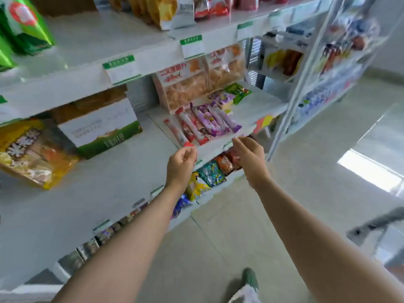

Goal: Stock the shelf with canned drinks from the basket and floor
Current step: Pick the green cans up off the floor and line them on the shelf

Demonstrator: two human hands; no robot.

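At the front lip of the shelf [258, 110], as my head camera showed it, both of my arms were stretched out and neither hand carried a can. My left hand [181, 162] had its fingers curled in, just beside the red end of a wrapped bar [177, 132]. I could see nothing in it, but the blur kept me from telling whether it pinched that wrapper or was closed on air. My right hand [249, 156] had its fingertips drawn together at the shelf's edge, with something small and dark just past them; whether it gripped that, I could not tell.

Canned drinks were nowhere in view. The boards I could see held bags, boxes and bars, and the stretch of floor [240, 215] below me showed no can. A grey bar [376, 221] at the right edge might have belonged to the basket, but it was too blurred to say. To my left a lower board [113, 176] had a wide bare white stretch, which I judged a likely place for cans. By my reckoning no stocked drink showed yet, so the fetching and placing were all left to do.
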